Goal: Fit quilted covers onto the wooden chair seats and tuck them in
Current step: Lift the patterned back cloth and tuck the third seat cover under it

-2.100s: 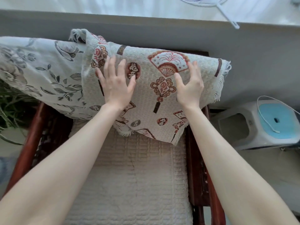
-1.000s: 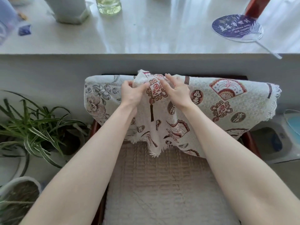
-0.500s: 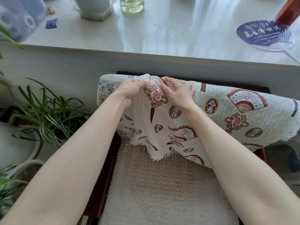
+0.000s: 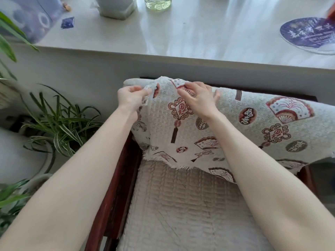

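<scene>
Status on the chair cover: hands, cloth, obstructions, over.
Left hand and right hand both pinch the patterned cover along the chair back. Plain quilted pad lies below it. Nothing seen blocking.

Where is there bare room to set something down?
On the ledge, a bare stretch between the glass jar and the blue fan. The quilted seat pad is bare below the fringe of the patterned cover. Crowded: ledge's left end (plastic tub, white pot); spider plants left of the chair.
</scene>
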`<state>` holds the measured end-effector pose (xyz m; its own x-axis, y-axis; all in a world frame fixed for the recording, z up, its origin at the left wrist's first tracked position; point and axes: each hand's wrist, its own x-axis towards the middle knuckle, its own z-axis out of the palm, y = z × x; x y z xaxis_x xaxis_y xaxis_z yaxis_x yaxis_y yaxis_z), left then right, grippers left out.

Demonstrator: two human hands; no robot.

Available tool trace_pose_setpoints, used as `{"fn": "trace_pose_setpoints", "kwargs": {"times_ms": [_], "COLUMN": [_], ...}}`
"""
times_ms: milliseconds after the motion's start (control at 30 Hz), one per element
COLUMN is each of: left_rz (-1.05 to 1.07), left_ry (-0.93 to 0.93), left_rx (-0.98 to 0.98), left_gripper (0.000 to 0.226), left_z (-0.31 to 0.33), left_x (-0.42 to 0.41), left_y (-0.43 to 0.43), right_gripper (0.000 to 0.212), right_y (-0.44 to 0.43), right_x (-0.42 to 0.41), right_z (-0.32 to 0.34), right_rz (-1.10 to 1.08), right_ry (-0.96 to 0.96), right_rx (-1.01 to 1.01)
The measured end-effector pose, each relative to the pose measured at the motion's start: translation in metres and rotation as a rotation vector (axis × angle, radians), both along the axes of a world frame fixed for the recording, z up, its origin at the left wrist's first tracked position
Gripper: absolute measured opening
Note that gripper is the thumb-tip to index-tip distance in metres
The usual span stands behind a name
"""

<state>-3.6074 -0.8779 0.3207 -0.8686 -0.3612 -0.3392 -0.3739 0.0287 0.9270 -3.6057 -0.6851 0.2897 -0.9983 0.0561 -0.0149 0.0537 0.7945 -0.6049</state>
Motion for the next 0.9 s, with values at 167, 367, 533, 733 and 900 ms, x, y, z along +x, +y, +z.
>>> {"fn": "trace_pose_setpoints", "kwargs": {"times_ms": [167,367,533,733,900], "left_rz": [-0.156,-0.174,-0.025,-0.015,-0.132], "left_ry": [-0.087,-0.006,0.074,0.098,-0.026], "left_rx": [-0.388,-0.69,-0.659,-0.648,-0.773], "left_gripper": [0.038,0.019,0.017,0.012,0.036], "left_z": [-0.006,-0.014,-0.019,-0.028,-0.015], "left_x": [-0.008,-0.016,-0.017,-0.025,-0.041], "left_y": [0.016,0.018,0.0,-0.014,0.004], "right_gripper": [0.054,0.053,0.059,0.061,0.064], "right_y": [-0.011,-0.019,-0.029,-0.034,-0.028], "right_x": [-0.006,-0.005,-0.007,-0.01,-0.01], "right_z": [-0.001,-0.008,-0.009,-0.011,-0.015], "right_rz": [0.016,0.02,0.062,0.04,0.028], "right_ry": [-0.014,0.028,-0.013,-0.015,0.035], "right_rx": [0.101,0.107,0.117,0.088,0.051]}}
